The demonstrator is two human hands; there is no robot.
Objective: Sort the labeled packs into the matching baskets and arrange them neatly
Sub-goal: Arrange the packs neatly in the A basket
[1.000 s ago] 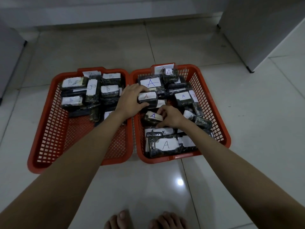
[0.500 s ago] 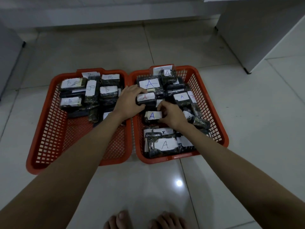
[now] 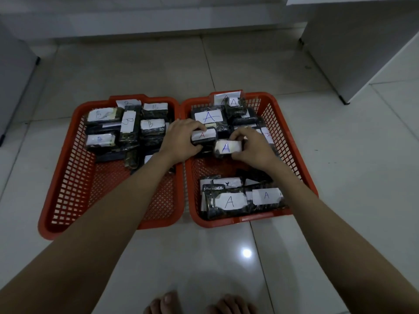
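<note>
Fingers (image 3: 243,132) of the right hand (image 3: 254,146) pinch a blue-A pack (image 3: 226,148); left hand (image 3: 181,141) grips a red-A pack (image 3: 203,135), both inside the right basket (image 3: 292,152); B packs (image 3: 127,125) fill the left basket (image 3: 68,177).

Dark A packs (image 3: 229,201) in rt basket (image 3: 281,123), B packs (image 3: 149,126) lft basket (image 3: 74,177).

Two orange perforated plastic baskets (image 3: 68,182); dark glossy film-wrapped packs (image 3: 229,207) with matt white paper labels (image 3: 229,201); shiny pale floor tiles (image 3: 204,257).

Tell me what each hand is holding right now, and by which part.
The left hand grips a red-lettered A pack by its left end. The right hand holds a blue-lettered A pack by its right end, fingers curled over its top edge.
</note>
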